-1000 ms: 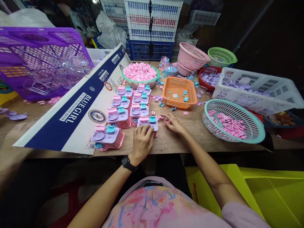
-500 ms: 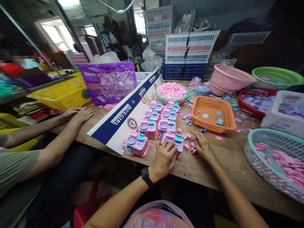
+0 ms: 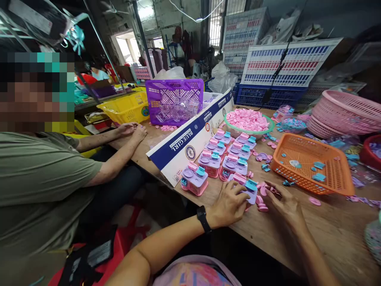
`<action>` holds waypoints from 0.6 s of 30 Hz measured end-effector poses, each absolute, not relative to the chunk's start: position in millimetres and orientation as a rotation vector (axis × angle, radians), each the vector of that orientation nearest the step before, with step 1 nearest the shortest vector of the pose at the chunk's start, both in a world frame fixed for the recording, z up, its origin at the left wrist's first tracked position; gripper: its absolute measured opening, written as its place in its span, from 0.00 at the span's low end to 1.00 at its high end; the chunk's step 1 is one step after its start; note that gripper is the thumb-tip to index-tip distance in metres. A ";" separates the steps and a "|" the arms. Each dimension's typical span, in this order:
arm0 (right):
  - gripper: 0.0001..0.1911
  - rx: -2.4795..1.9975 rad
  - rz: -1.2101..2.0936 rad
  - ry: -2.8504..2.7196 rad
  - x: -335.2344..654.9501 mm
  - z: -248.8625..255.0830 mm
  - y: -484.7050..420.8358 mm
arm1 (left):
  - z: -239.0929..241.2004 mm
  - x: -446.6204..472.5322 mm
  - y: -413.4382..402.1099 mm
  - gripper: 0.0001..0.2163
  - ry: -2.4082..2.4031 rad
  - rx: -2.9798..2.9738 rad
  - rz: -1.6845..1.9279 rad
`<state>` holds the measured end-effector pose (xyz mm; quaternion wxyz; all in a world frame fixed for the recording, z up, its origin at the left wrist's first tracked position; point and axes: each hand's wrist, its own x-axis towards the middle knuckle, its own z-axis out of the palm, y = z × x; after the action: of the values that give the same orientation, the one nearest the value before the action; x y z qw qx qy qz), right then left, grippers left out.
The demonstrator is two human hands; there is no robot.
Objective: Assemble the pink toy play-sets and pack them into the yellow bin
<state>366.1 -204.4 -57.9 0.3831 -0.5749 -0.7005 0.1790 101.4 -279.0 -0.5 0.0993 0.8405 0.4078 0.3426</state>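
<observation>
- Here's our left hand [image 3: 230, 202], fingers curled over the near side of a toy [image 3: 251, 195]; the toy sits at two o'clock from the palm, and whether we grip it or merely rest there, we can't tell.
- Over to our right hand [image 3: 286, 203]: fingertips bent at the pink pieces [image 3: 262, 207], which lie at nine o'clock; pinching or loose, we can't tell.
- More toys [image 3: 210, 161] stand between ten and twelve o'clock from our left hand.
- Orange basket [image 3: 293, 178] at one o'clock from our right!
</observation>
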 end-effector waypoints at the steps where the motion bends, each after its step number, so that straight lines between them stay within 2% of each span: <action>1: 0.27 -1.491 0.473 -1.759 365.3 -54.8 -205.3 | 0.8 99.3 -277.9 0.07 1.205 2.478 1.029; 9: 0.29 -1.598 0.593 -1.746 358.5 -44.9 -210.4 | 29.8 58.2 -269.7 0.07 1.259 2.388 1.262; 12: 0.31 -1.576 0.573 -1.754 356.5 -51.5 -211.0 | 48.9 29.8 -263.3 0.07 1.319 2.369 1.388; 18: 0.30 -1.573 0.522 -1.732 356.8 -63.3 -207.9 | 76.6 -23.4 -251.3 0.09 1.533 2.344 1.495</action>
<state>356.8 -207.9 -63.3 0.3636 -0.6114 -0.6730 0.2028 -23.4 -251.3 76.6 -0.0164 0.7382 0.4827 0.4710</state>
